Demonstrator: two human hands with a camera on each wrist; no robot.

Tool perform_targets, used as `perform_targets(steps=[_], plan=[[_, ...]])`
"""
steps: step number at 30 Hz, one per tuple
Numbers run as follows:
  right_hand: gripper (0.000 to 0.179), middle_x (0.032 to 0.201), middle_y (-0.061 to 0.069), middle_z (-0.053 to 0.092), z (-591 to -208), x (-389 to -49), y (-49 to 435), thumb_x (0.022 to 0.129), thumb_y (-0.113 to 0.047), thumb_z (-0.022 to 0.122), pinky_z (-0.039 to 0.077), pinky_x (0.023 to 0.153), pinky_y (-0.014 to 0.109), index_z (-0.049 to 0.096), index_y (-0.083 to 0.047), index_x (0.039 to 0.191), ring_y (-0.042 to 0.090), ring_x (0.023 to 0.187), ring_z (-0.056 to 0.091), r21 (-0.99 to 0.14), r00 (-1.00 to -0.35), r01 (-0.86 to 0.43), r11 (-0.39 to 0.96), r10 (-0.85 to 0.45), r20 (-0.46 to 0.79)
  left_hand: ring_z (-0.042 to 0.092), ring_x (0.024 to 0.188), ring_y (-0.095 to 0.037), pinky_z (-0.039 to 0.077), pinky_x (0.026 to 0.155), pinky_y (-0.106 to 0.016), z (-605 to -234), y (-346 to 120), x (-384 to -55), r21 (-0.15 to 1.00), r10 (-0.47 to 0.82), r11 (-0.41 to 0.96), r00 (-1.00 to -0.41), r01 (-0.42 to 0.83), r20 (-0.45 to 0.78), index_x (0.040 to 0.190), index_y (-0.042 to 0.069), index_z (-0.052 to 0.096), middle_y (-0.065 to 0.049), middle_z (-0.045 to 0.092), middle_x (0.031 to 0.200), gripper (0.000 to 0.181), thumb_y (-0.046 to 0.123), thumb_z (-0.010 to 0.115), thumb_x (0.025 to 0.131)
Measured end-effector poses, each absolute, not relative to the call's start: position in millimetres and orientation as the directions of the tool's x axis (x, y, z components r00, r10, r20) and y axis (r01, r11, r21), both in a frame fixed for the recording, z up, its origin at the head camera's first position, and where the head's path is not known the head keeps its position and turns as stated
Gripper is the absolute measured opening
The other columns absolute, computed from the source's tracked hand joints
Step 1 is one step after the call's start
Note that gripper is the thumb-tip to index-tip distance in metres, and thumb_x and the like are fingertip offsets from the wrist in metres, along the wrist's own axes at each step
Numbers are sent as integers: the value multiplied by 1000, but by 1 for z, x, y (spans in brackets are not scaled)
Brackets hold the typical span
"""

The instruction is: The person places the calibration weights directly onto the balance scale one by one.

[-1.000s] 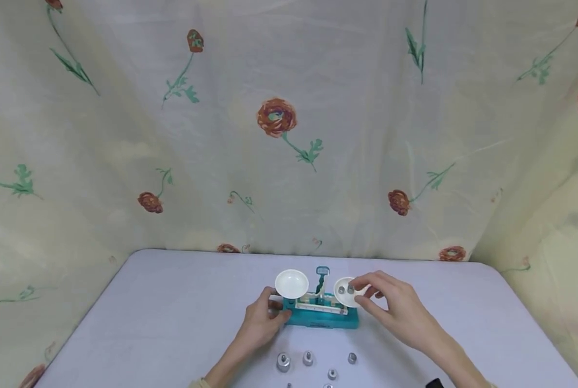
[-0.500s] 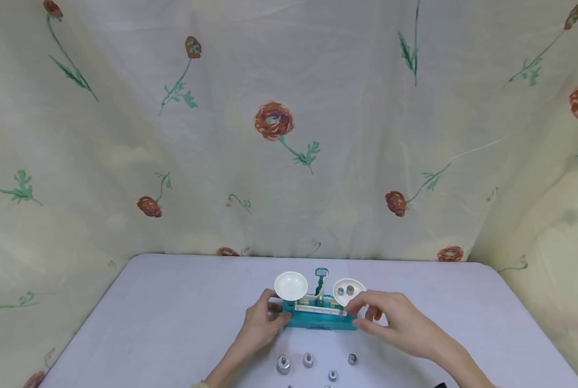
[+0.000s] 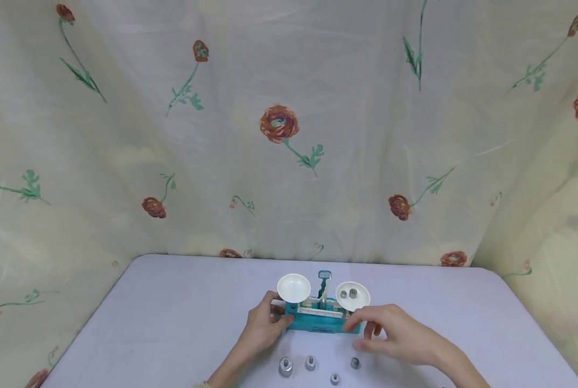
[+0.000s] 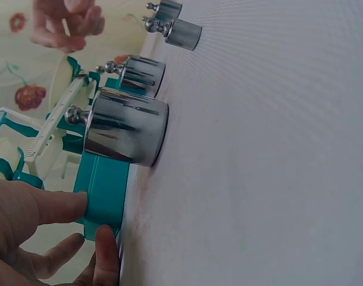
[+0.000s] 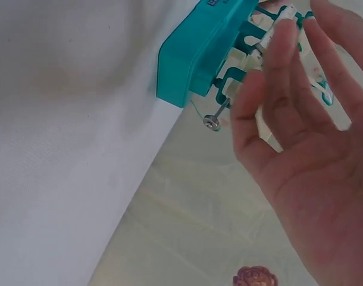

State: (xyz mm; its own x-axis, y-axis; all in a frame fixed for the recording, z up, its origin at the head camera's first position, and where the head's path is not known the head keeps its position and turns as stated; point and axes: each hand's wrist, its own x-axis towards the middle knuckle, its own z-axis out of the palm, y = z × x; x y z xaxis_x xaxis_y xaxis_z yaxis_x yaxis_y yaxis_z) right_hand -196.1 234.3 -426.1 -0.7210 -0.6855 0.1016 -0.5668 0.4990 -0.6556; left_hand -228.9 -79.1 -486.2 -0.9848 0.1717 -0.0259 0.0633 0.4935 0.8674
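A teal balance scale (image 3: 318, 323) stands on the table, with a white left pan (image 3: 294, 289) and a white right pan (image 3: 363, 298). Two small metal weights (image 3: 353, 293) sit in the right pan; the left one holds nothing. My left hand (image 3: 263, 324) grips the left end of the base, its thumb (image 4: 62, 207) on one face and fingers around the end. In front of the base's right end hovers my right hand (image 3: 396, 335), fingers loosely bent and apart, with nothing between them. In the right wrist view, these fingers overlap the scale's beam (image 5: 284, 18).
Several knobbed metal weights stand nearer me: a large one (image 3: 286, 367), a medium one (image 3: 310, 362) and smaller ones (image 3: 355, 363) to the right. An adjusting nut (image 5: 212, 123) sticks out at the scale's side. A flowered curtain (image 3: 221, 161) hangs behind the table.
My right hand has drawn back from the right pan, down toward the near side of the scale and the loose weights. My left hand keeps its grip on the base.
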Motion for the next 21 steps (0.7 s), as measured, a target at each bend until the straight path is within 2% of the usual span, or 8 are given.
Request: perform_targets(steps=[8,21], plan=[[25,122,2,78,-436,-196,233,100,-28,79,59,77,22,74,-20,123,-5,88,64,-717,-700,-496,490,-714,-4,72,106,-32,64,92,-52,-486,-79,-228,858,167,510,-985,54,-37,135,6,56,-21,72,121,43,14,77,98],[27,112,-4,79,-444,-200,233,94,-20,83,56,77,21,76,-19,120,-4,86,64,-774,-663,-411,481,-741,-108,73,107,-35,64,92,-53,-485,-78,-227,861,164,503,-986,71,-14,135,6,56,-22,72,119,44,15,78,98]])
